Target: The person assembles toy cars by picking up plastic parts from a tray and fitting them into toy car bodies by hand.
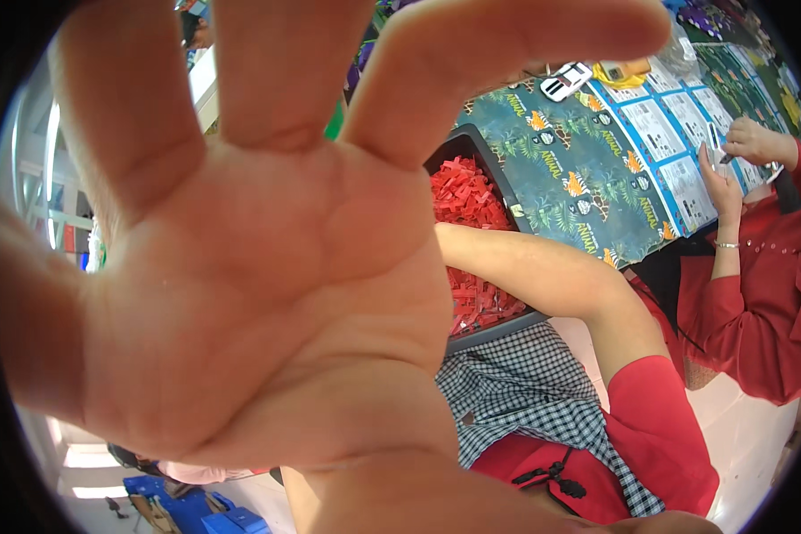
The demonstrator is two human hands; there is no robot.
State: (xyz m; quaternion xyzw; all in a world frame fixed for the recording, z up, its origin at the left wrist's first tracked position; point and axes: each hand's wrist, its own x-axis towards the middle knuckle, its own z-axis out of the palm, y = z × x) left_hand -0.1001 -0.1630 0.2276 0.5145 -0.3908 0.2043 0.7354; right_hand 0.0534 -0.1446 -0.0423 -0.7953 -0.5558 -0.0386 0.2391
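Note:
Very near the lens, what appears to be my left hand covers much of the view, palm toward me. Its fingers are spread, with nothing visible against the palm. My right arm, in a short red sleeve, bends at the elbow and reaches toward a dark bin. Behind the raised palm, my right hand is hidden. Many small red plastic pieces fill the bin. A black-and-white checked cloth lies over my red clothing, below the bin.
A green animal-print tablecloth covers the table beyond. On it are printed sheets, a white toy car and something yellow. At right, a co-worker's hands hold a small object. Blue containers stand at lower left.

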